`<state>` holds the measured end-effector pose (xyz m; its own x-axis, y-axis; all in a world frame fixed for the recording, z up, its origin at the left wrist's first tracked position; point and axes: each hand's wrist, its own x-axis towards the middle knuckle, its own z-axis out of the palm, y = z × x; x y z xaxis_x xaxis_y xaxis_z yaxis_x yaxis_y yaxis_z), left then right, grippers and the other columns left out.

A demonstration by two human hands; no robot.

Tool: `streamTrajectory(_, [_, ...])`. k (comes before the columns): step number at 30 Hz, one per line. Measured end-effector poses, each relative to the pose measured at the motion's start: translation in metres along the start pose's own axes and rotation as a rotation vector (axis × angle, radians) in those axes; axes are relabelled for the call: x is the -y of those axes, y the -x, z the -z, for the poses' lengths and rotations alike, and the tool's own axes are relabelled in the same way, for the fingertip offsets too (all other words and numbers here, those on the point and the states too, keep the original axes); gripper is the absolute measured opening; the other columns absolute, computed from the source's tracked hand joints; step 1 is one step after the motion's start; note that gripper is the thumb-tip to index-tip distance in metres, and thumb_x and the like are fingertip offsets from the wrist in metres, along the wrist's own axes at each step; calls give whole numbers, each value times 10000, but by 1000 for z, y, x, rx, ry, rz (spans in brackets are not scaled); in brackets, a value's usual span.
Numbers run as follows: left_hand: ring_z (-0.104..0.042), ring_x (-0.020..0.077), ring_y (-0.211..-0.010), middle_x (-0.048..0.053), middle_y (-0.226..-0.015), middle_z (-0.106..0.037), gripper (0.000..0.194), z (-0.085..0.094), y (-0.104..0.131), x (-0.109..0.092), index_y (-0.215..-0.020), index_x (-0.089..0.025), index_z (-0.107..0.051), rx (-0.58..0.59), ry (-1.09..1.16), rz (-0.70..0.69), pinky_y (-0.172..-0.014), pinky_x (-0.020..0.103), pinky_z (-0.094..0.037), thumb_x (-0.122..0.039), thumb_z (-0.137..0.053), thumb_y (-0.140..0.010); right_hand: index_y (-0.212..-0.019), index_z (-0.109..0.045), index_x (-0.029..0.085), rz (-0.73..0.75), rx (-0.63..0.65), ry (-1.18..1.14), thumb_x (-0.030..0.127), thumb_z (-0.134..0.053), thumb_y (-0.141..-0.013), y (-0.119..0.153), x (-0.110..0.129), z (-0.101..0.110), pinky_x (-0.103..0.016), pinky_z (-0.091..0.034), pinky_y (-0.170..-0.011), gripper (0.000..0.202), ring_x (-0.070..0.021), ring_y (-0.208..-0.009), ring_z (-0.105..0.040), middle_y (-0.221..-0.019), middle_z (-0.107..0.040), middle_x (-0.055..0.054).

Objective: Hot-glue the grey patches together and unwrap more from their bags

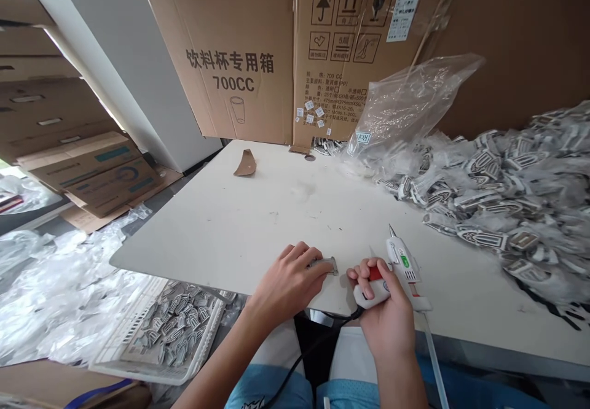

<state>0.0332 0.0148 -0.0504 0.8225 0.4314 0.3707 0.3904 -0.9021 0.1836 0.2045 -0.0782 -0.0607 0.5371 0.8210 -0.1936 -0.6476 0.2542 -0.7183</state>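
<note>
My right hand (pixel 385 298) is wrapped round the handle of a white hot glue gun (pixel 402 260), a finger by its red trigger. The metal nozzle points up and away over the table, and a long glue stick (pixel 434 354) sticks out of the back. A dark cord runs down from the handle. My left hand (pixel 295 277) is closed over a small grey metal-looking part (pixel 332 266) at the table's near edge. Most of that part lies under the fingers; only its right end shows, a little left of the glue gun.
Plastic-wrapped grey parts (pixel 488 188) are heaped along the table's right side. Behind the white table (pixel 221 225) stand large cardboard boxes (pixel 230 22). A cardboard scrap (pixel 245 163) lies at the back. Lower left, a white basket (pixel 203 360) of similar parts sits beside clear plastic bags (pixel 41 298).
</note>
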Motion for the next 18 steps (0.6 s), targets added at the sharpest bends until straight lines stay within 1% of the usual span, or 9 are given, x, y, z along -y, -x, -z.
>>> streamTrajectory(7, [-625,220,-1005,65,-1141,-697,200,-2,7,-1,-1240,-259,-680,-25,-58,-43,-871,369,-518,-216,-588,-1068,-824,-692,210,3,-7,-29,406,-817,-870,-4,-4,-2,-326,-587,-827,236,-93,-575,-422,-744,-598,50])
streamTrajectory(10, [-622,228,-1017,68,-1138,-686,178,-1,9,-6,-1203,-254,-691,-20,-97,-23,-864,377,-517,-210,-604,-1054,-822,-682,212,-8,17,-23,410,-829,-856,-6,-5,-3,-308,-593,-818,250,-89,-568,-418,-727,-589,60])
streamTrajectory(13, [-620,243,-1021,71,-1105,-676,135,-2,10,-15,-1140,-234,-685,-1,-151,6,-847,391,-517,-190,-592,-1052,-814,-675,208,-32,45,-34,401,-844,-840,-10,-7,-2,-298,-595,-810,258,-89,-572,-420,-712,-579,62])
streamTrajectory(18, [-627,265,-998,77,-1057,-662,91,-11,10,-28,-1081,-218,-650,-6,-228,78,-783,403,-513,-162,-618,-1017,-789,-662,206,-70,78,18,413,-850,-828,-19,-10,-2,-302,-603,-759,283,-99,-564,-442,-686,-566,57])
